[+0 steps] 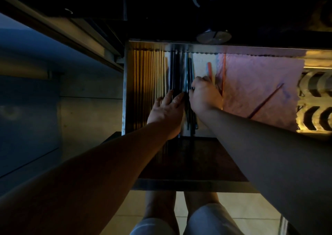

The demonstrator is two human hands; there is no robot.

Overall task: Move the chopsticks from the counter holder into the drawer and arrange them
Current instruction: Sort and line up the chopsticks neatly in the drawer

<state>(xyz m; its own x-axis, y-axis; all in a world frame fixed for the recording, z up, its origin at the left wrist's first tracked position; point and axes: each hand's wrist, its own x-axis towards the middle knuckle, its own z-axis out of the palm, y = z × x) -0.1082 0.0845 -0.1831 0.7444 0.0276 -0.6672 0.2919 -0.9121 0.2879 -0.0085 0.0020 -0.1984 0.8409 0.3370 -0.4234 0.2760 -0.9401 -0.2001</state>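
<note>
The open metal drawer (125, 83) holds a row of several pale wooden chopsticks (149, 72) laid side by side at its left. Beside them lies a bundle of dark chopsticks (179, 69). My left hand (167, 108), a ring on one finger, rests flat with its fingertips on the dark bundle. My right hand (203, 96) presses against the bundle's right side, fingers curled around some dark sticks. Red chopsticks (209, 69) poke out past my right hand. A purple chopstick (265, 100) lies slanted on the pink cloth liner (260, 76).
The dark counter (179, 9) runs above the drawer, with a round metal object (213, 36) at its edge. Metal cabinet fronts (53, 90) fill the left. A patterned rack (316, 98) sits at the drawer's right. My knees (188, 216) and the tiled floor are below.
</note>
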